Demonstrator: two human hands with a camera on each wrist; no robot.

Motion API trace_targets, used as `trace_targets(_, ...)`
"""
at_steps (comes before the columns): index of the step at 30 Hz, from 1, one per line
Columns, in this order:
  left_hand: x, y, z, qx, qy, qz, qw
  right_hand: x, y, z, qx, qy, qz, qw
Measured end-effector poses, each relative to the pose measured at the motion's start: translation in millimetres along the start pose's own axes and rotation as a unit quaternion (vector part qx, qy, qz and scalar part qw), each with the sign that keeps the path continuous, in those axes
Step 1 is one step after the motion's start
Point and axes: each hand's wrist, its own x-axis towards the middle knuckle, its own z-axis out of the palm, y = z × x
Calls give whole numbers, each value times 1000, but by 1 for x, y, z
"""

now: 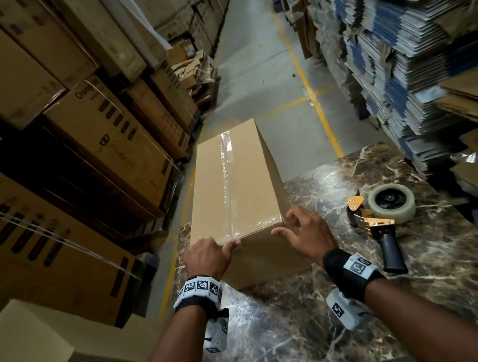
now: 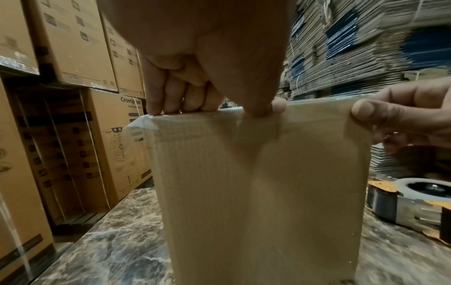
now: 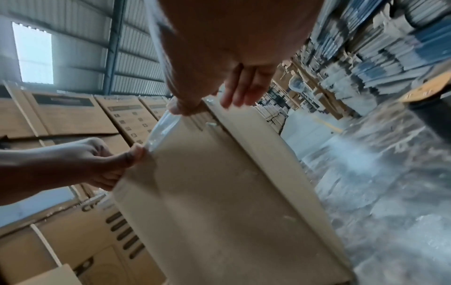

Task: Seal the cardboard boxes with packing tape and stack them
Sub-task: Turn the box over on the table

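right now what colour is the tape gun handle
The handle is black; the head view shows it best.

A warehouse: tall stacks of printed cartons (image 1: 97, 132) left of the yellow-lined concrete aisle (image 1: 259, 65), bundles of flattened cardboard (image 1: 387, 24) right of it, and corrugated metal walls (image 3: 80, 54) above.

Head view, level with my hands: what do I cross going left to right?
A plain carton off the table → left hand → taped box, held at its near end → right hand → tape dispenser lying on the marble table top.
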Motion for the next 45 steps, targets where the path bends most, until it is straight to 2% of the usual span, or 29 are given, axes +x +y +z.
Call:
trace_targets(4,-3,-2,3,14,9,27,999,7,3,-6,15,-74,10,997)
trace_targets(7,-8,-4,9,9,9,35,999,0,10,-2,-13,-81,-19,996)
trace_targets(9,-12,-4,11,-5,8,34,999,-10,12,1,-46,-49,-47,997)
trace_targets(12,-15,-7,13,5,2,51,999,-14,0,5,-101,50,-122,986)
trace_targets(14,-17,-7,11,17,-1,47,999,-9,-17,13,-114,70,-193,972)
trace_targets(17,-15,-5,10,12,3,42,999,2,-41,34,-98,27,-293,951)
trace_targets(20,-15,-5,11,2,-1,36,999,13,-56,53,-120,-33,-335,934)
trace_targets(23,-13,-6,12,0,5,34,999,25,-57,52,-132,-53,-341,929)
trace_targets(28,-13,-11,18,-24,30,38,999,38,-30,19,-118,-65,-320,938)
trace_targets(33,-12,-12,28,-44,50,44,997,36,2,-13,-110,-39,-329,937)
trace_targets(40,-14,-3,36,-83,86,43,992,28,15,-6,-60,-2,-326,944)
trace_targets(42,-18,8,39,-122,122,96,980,27,14,-3,-54,8,-326,944)
trace_targets(44,-24,24,35,-150,162,180,959,26,16,1,-60,18,-325,944)
trace_targets(45,-25,32,34,-177,183,200,946,26,17,2,-66,22,-322,944)
